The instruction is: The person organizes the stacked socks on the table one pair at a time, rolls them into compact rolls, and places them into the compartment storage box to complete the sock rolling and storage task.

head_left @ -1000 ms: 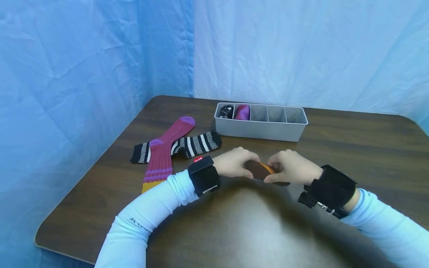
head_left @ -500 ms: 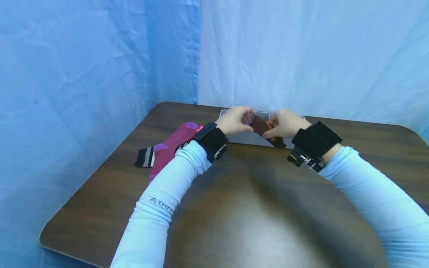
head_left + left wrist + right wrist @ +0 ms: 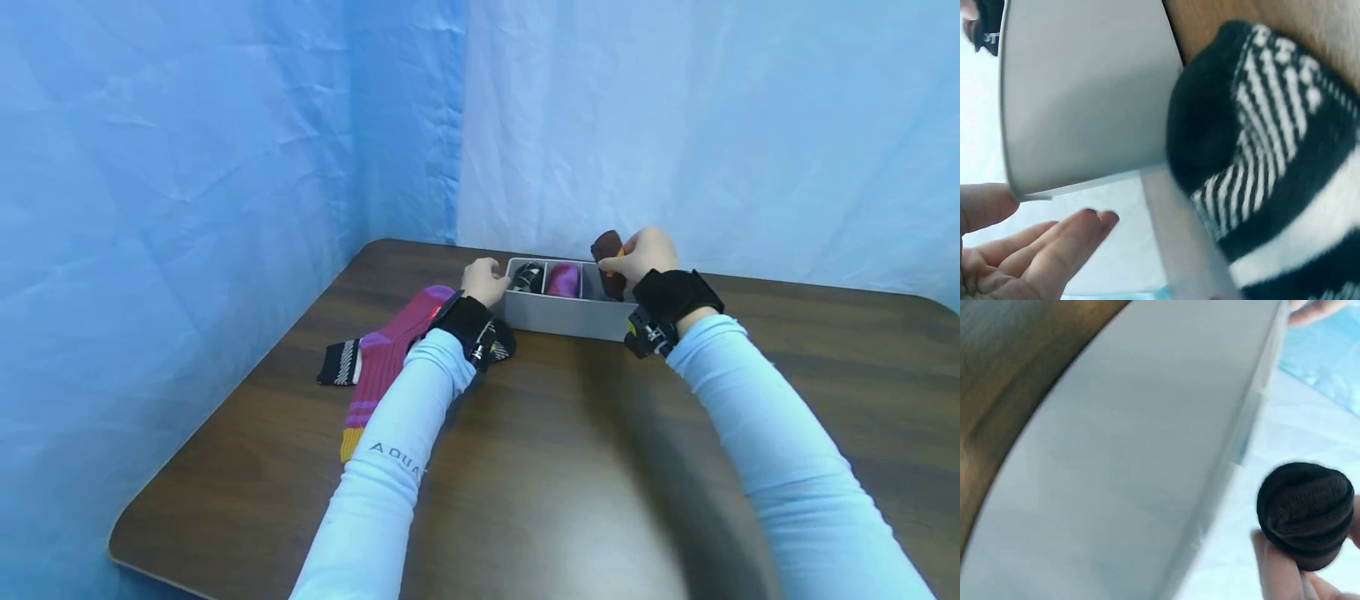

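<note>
My right hand (image 3: 648, 254) pinches a rolled brown sock (image 3: 611, 267) with an orange patch over the third compartment of a grey divided box (image 3: 566, 314). In the right wrist view the rolled sock (image 3: 1305, 515) sits between thumb and fingers, just past the box's rim. At the box's left end is my left hand (image 3: 484, 281). The left wrist view has its thumb (image 3: 988, 206) right at the rim corner and the other fingers loosely extended, holding nothing. A black rolled sock (image 3: 528, 277) and a purple one (image 3: 563, 280) fill the first two compartments.
Left of the box, a maroon sock (image 3: 384, 358) with purple and yellow bands lies across a black-and-white patterned sock (image 3: 339, 362), partly hidden by the left arm. The patterned sock's toe lies beside the box. Blue sheeting (image 3: 225, 125) hangs behind and left of the wooden table (image 3: 525, 467).
Both hands have moved forward from the table's middle to the box. The left hand has let go of the rolled brown sock and shifted left; the right hand carries it over the box.
</note>
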A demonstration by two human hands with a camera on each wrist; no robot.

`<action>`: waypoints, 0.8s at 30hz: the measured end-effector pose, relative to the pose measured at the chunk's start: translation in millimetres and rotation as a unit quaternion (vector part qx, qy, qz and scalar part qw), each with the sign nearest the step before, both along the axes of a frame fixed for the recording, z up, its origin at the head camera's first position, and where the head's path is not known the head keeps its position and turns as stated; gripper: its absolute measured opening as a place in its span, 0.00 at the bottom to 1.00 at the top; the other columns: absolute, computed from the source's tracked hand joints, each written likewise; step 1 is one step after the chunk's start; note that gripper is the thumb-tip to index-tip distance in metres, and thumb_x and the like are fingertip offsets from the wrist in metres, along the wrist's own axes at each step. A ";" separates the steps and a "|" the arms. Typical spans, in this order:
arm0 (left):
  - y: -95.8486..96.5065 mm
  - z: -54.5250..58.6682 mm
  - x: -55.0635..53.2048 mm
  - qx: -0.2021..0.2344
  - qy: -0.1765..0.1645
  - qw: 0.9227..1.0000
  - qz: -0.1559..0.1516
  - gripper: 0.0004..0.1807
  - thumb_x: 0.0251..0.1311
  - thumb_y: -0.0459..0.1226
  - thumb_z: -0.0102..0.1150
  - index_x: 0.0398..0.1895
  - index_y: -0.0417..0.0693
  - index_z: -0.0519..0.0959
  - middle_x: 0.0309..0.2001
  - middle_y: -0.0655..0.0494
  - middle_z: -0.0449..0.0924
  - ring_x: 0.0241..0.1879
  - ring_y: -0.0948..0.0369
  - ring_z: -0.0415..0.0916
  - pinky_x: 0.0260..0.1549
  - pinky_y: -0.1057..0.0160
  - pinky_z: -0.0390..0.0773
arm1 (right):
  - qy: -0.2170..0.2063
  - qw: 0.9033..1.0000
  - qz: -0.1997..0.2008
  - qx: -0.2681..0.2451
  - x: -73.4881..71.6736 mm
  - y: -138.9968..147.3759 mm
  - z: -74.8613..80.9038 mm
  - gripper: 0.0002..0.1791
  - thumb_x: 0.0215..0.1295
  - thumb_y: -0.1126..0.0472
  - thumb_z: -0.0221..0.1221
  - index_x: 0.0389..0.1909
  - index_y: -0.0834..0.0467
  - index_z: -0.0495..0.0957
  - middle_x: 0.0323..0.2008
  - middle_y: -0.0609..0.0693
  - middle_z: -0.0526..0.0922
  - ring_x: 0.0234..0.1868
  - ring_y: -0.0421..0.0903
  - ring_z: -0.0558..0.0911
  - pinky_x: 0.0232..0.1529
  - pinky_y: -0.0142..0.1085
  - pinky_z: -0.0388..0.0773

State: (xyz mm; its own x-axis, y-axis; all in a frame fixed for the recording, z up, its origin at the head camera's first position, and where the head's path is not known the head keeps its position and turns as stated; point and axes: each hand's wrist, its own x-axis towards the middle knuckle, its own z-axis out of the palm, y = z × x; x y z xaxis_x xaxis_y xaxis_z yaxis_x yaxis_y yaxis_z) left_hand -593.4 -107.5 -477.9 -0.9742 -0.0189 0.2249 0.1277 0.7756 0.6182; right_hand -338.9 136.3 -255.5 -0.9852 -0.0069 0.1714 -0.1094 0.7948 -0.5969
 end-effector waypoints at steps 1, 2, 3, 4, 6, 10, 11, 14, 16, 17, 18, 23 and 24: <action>-2.0 -17.0 -18.4 0.019 -0.002 1.000 -0.007 0.27 0.42 0.58 0.56 0.47 0.60 0.72 0.39 0.60 0.78 0.38 0.62 0.75 0.34 0.61 0.72 | 0.013 1.000 -0.009 -0.007 -0.9 -0.3 -4.2 0.18 0.49 0.57 0.59 0.08 0.64 0.72 0.03 0.45 0.65 0.06 0.41 0.67 0.11 0.32 0.63; -2.0 -27.9 -29.4 0.039 -0.014 0.999 -0.015 0.26 0.41 0.60 0.56 0.46 0.62 0.73 0.38 0.62 0.78 0.38 0.64 0.75 0.34 0.62 0.72 | 0.025 0.999 -0.018 -0.009 -2.1 -0.5 -8.5 0.18 0.49 0.57 0.59 0.09 0.65 0.72 0.03 0.46 0.65 0.06 0.41 0.65 0.11 0.32 0.63; -0.2 -32.0 -31.4 0.053 -0.021 0.998 -0.020 0.25 0.41 0.59 0.55 0.44 0.63 0.74 0.38 0.63 0.78 0.37 0.65 0.75 0.34 0.64 0.72 | 0.037 0.999 -0.026 -0.004 -3.3 -0.8 -12.4 0.17 0.49 0.57 0.59 0.11 0.66 0.73 0.04 0.47 0.67 0.08 0.42 0.66 0.12 0.33 0.63; 3.0 -31.3 -27.7 0.063 -0.018 0.998 -0.020 0.22 0.43 0.58 0.55 0.41 0.62 0.76 0.37 0.63 0.78 0.35 0.65 0.75 0.32 0.65 0.72 | 0.044 0.998 -0.033 0.000 -4.3 -1.3 -15.7 0.16 0.49 0.57 0.59 0.16 0.68 0.74 0.08 0.49 0.69 0.11 0.44 0.68 0.15 0.34 0.65; 12.0 -10.1 2.6 0.069 -0.023 0.997 -0.017 0.17 0.46 0.54 0.53 0.38 0.60 0.78 0.37 0.62 0.78 0.34 0.66 0.74 0.30 0.67 0.72 | 0.056 0.997 -0.045 0.014 -6.5 -1.8 -20.8 0.18 0.50 0.57 0.58 0.31 0.71 0.73 0.19 0.57 0.75 0.21 0.49 0.71 0.23 0.37 0.68; 26.0 24.9 44.2 0.078 -0.052 0.996 -0.006 0.16 0.51 0.44 0.48 0.42 0.54 0.77 0.40 0.58 0.78 0.34 0.63 0.75 0.29 0.66 0.73 | 0.050 0.996 -0.053 0.045 -10.0 -3.0 -22.9 0.28 0.53 0.58 0.55 0.52 0.69 0.62 0.42 0.66 0.72 0.42 0.58 0.71 0.42 0.45 0.69; 27.0 34.2 55.5 0.083 -0.058 0.995 -0.006 0.16 0.52 0.43 0.47 0.43 0.53 0.77 0.40 0.58 0.78 0.34 0.63 0.75 0.29 0.66 0.73 | 0.050 0.996 -0.053 0.053 -10.9 -3.7 -22.7 0.28 0.53 0.58 0.54 0.52 0.69 0.62 0.43 0.67 0.72 0.43 0.59 0.71 0.44 0.46 0.68; 24.4 52.0 78.0 0.111 -0.062 0.992 -0.020 0.15 0.52 0.45 0.49 0.40 0.54 0.78 0.38 0.59 0.78 0.29 0.65 0.75 0.26 0.68 0.73 | 0.062 0.993 -0.048 0.087 -13.4 -7.9 -23.1 0.22 0.51 0.60 0.54 0.46 0.69 0.69 0.41 0.67 0.75 0.42 0.60 0.73 0.44 0.47 0.69; 22.0 55.4 82.3 0.119 -0.052 0.991 -0.022 0.14 0.51 0.45 0.49 0.38 0.54 0.79 0.36 0.59 0.79 0.25 0.65 0.75 0.23 0.68 0.72 | 0.072 0.991 -0.043 0.106 -14.9 -11.8 -24.6 0.18 0.50 0.61 0.54 0.40 0.69 0.73 0.38 0.66 0.77 0.40 0.60 0.74 0.42 0.47 0.70; 20.0 56.0 82.0 0.124 -0.062 0.990 -0.029 0.14 0.52 0.46 0.49 0.39 0.55 0.78 0.37 0.60 0.79 0.26 0.65 0.76 0.24 0.68 0.73 | 0.077 0.989 -0.040 0.118 -15.9 -13.9 -25.5 0.16 0.50 0.62 0.53 0.38 0.69 0.74 0.37 0.66 0.78 0.39 0.60 0.75 0.41 0.47 0.70; 18.2 56.3 81.5 0.128 -0.069 0.989 -0.034 0.14 0.52 0.47 0.49 0.40 0.56 0.78 0.38 0.60 0.79 0.27 0.64 0.76 0.25 0.67 0.73 | 0.079 0.988 -0.037 0.127 -16.9 -16.1 -26.2 0.15 0.49 0.63 0.53 0.36 0.68 0.76 0.35 0.65 0.78 0.38 0.60 0.75 0.40 0.47 0.70; 15.2 61.9 84.1 0.121 -0.084 0.989 -0.032 0.16 0.55 0.44 0.47 0.45 0.53 0.76 0.39 0.58 0.79 0.30 0.63 0.77 0.28 0.66 0.74 | 0.062 0.986 -0.042 0.152 -22.3 -25.7 -26.3 0.14 0.50 0.64 0.53 0.38 0.62 0.78 0.38 0.64 0.78 0.39 0.61 0.76 0.38 0.48 0.72; 14.7 65.0 87.1 0.120 -0.083 0.989 -0.033 0.16 0.55 0.44 0.47 0.46 0.53 0.76 0.39 0.58 0.79 0.29 0.63 0.77 0.28 0.66 0.74 | 0.055 0.985 -0.048 0.155 -23.4 -27.1 -25.9 0.14 0.50 0.63 0.53 0.39 0.63 0.77 0.38 0.65 0.78 0.39 0.61 0.76 0.38 0.48 0.72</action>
State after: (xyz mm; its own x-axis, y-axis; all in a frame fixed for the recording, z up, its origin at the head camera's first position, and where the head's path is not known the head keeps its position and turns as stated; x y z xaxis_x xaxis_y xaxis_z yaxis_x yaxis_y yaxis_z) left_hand -506.4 -92.8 -412.9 -0.9982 0.0126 0.0581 0.0541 0.5978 0.7998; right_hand -362.3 109.2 -281.4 -0.9596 0.0162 0.2808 -0.0757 0.9467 -0.3132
